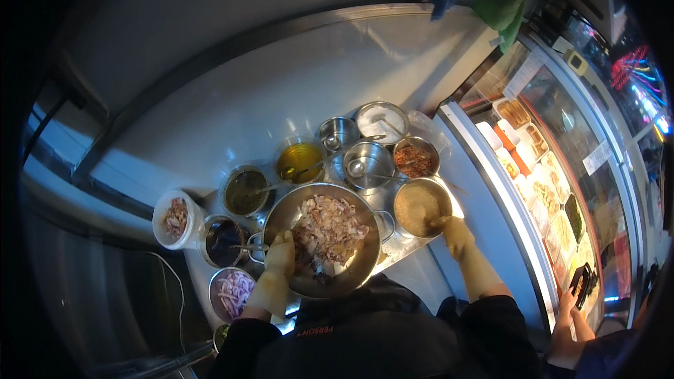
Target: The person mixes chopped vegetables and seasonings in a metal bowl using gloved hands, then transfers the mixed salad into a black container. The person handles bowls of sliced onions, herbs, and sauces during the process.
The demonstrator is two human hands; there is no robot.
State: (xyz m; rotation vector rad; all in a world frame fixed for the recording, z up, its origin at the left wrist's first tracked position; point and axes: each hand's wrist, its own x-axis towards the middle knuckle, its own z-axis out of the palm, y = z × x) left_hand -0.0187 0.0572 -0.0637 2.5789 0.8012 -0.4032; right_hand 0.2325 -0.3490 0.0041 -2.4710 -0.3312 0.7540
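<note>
A wide steel pan (363, 273) with two side handles sits before me, holding a heap of brownish sliced meat (331, 231). My left hand (279, 258), in a yellowish glove, grips its left rim beside the handle. To the right stands a steel bowl of tan granular seasoning (418, 205), perhaps sesame seeds. My right hand (457, 234), gloved likewise, reaches over that bowl's right edge with its fingertips down in the tan contents. Whether those fingers are closed on any of it is hidden.
Behind the pan stand pots of yellow oil (300, 160), dark green liquid (245, 192), white granules (382, 122) and red flakes (416, 160). Dark sauce (224, 242) and sliced onion (234, 292) are at left. A lit glass display case (547, 184) flanks the right, near another person's hands (571, 316).
</note>
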